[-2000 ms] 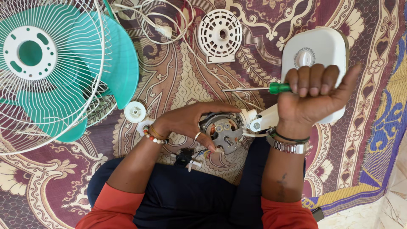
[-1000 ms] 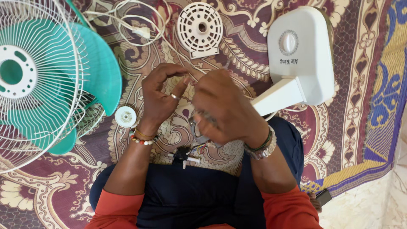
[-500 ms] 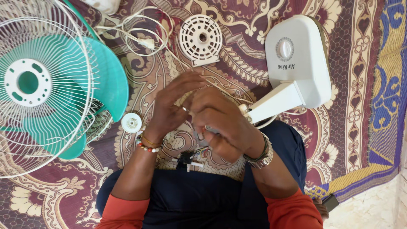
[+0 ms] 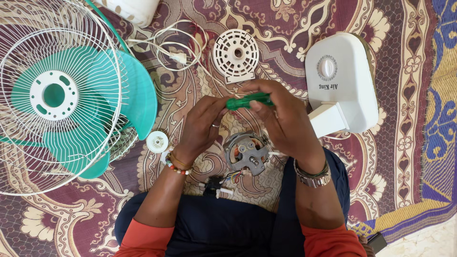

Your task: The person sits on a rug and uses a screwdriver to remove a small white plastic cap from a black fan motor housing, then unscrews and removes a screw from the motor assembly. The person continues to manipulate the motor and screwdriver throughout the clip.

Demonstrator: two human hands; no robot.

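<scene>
My right hand (image 4: 285,121) grips the green handle of a screwdriver (image 4: 248,101), held level above my lap. My left hand (image 4: 202,124) meets it at the handle's left end, fingertips touching it. Below the hands lies a grey fan motor (image 4: 247,151) with copper windings and coloured wires running to a small black part (image 4: 215,183). The white fan base (image 4: 340,83) with its round knob lies just right of my right hand, its neck pointing toward the motor.
A white wire guard (image 4: 57,95) lies over teal fan blades (image 4: 138,102) at left. A round white slotted motor cover (image 4: 235,54) and a coiled white cord (image 4: 173,45) lie ahead, a small white cap (image 4: 157,141) by my left wrist. All rest on a patterned maroon mat (image 4: 409,57).
Two seconds ago my right hand held the screwdriver off to the right while my left rested on the motor. Both hands then came together over it and now hold the screwdriver higher, uncovering the motor.
</scene>
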